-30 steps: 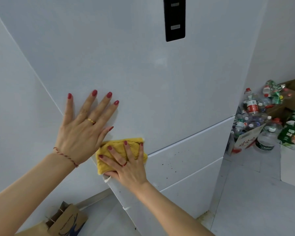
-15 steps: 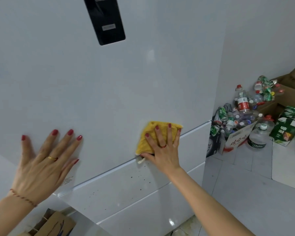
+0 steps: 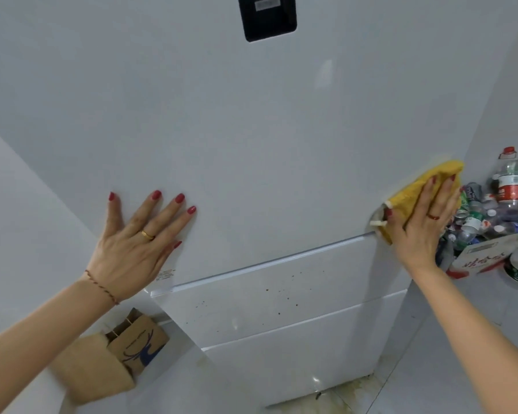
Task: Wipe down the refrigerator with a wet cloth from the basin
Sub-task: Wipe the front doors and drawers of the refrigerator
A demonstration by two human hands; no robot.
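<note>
Yellow cloth [image 3: 413,194] sits at the right edge of the frame, pressed flat against the white refrigerator [image 3: 237,130] right at the corner of its upper door, just above the seam where the first drawer front begins. Right hand [image 3: 420,225] lies on top of it, fingers straight and close together, palm pushing the cloth into the door; a red ring shows on one finger, and a small white loop dangles from the cloth's lower left corner. Over at centre left, the left hand [image 3: 135,243] is planted flat on the same door, fingers spread wide, red nails up, a gold ring and a thin cord bracelet in view, holding nothing. Black control panel [image 3: 269,16] sits at the top centre of the door. Brown specks dot the upper drawer front [image 3: 281,291] below the seam. Lower left, a brown paper bag [image 3: 135,342] stands on the floor beside the fridge. Far right, a heap of empty plastic bottles [image 3: 503,204] spills over a cardboard box [image 3: 485,255] on the tiled floor, and stains mark the tiles at the fridge's base.
</note>
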